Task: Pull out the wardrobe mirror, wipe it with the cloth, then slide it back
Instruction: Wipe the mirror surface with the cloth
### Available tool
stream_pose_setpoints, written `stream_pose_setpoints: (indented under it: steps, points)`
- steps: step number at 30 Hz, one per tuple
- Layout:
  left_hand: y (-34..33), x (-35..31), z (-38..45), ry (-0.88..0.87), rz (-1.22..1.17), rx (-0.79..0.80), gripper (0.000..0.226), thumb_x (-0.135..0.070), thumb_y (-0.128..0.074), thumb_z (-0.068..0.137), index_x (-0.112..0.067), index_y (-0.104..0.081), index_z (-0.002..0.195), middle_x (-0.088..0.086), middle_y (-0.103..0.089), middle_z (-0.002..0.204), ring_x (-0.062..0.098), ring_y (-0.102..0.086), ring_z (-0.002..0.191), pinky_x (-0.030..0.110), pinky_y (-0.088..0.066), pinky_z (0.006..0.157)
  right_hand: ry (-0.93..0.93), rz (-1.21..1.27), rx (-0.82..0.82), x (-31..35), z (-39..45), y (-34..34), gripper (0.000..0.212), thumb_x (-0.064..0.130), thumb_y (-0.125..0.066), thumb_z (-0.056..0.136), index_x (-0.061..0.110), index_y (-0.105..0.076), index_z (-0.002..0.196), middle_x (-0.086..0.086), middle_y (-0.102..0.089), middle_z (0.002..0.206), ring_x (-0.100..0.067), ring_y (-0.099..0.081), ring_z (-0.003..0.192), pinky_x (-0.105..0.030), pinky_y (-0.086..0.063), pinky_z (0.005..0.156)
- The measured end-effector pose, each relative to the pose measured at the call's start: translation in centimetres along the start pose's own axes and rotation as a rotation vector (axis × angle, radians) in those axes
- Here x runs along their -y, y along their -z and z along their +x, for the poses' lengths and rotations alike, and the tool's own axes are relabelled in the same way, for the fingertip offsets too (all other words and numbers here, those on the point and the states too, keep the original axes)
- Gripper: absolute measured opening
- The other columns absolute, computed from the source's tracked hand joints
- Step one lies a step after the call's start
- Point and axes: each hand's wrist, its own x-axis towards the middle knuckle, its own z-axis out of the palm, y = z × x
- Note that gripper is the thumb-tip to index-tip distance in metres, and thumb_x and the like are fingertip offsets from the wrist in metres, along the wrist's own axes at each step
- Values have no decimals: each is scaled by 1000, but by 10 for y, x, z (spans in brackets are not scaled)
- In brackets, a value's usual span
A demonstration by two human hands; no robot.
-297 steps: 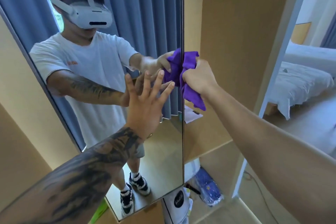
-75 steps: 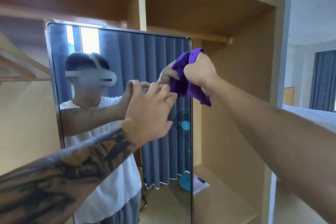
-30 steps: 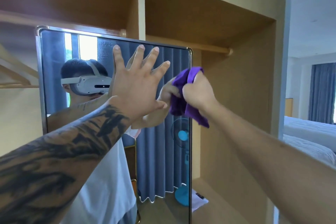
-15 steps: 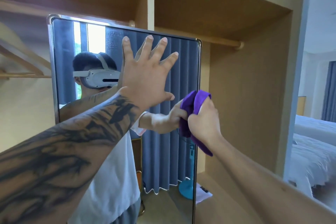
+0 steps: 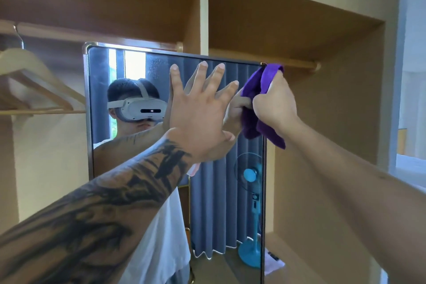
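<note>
The wooden wardrobe (image 5: 334, 122) carries the pulled-out mirror (image 5: 143, 64) standing upright before its middle divider, a pale hanger (image 5: 34, 69) on the rail at nine o'clock, and white paper (image 5: 274, 265) on its low shelf (image 5: 299, 258) at five o'clock.

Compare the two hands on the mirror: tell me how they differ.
The left hand is spread flat, fingers straight against the mirror glass; the right hand is curled round the purple cloth. The left sits mid-glass; the right is at the top right corner. Both are raised to the mirror.
</note>
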Motion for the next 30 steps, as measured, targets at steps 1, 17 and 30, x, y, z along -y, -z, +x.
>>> stream_pose_setpoints:
  steps: [1, 17, 30]
  points:
    - [0, 0, 0, -1, -2, -1, 114, -95, -53, 71, -42, -18, 165, 5, -9, 178, 38, -7, 163, 81, 0, 117, 0, -2, -14, -7, -9, -4, 44, 2, -48, 74, 18, -50, 115, -4, -62, 109, -29, -62, 100, -41, -54, 78]
    - [43, 24, 13, -117, 5, 30, 65, -56, -70, 86, -34, -53, 145, 3, -48, 158, 27, -40, 148, 56, -33, 110, 327, -306, -155, 7, -28, -13, 71, 5, -56, 85, 17, -45, 154, -5, -40, 161, -44, -40, 123, -42, -39, 110]
    - [39, 72, -11, 208, -64, -114, 118, -95, -55, 67, -17, -42, 154, 1, -53, 149, 28, -44, 142, 66, -15, 124, 793, -500, -34, 90, -18, -20, 61, 26, -65, 69, 16, -59, 129, -4, -64, 124, -32, -51, 106, -35, -31, 85]
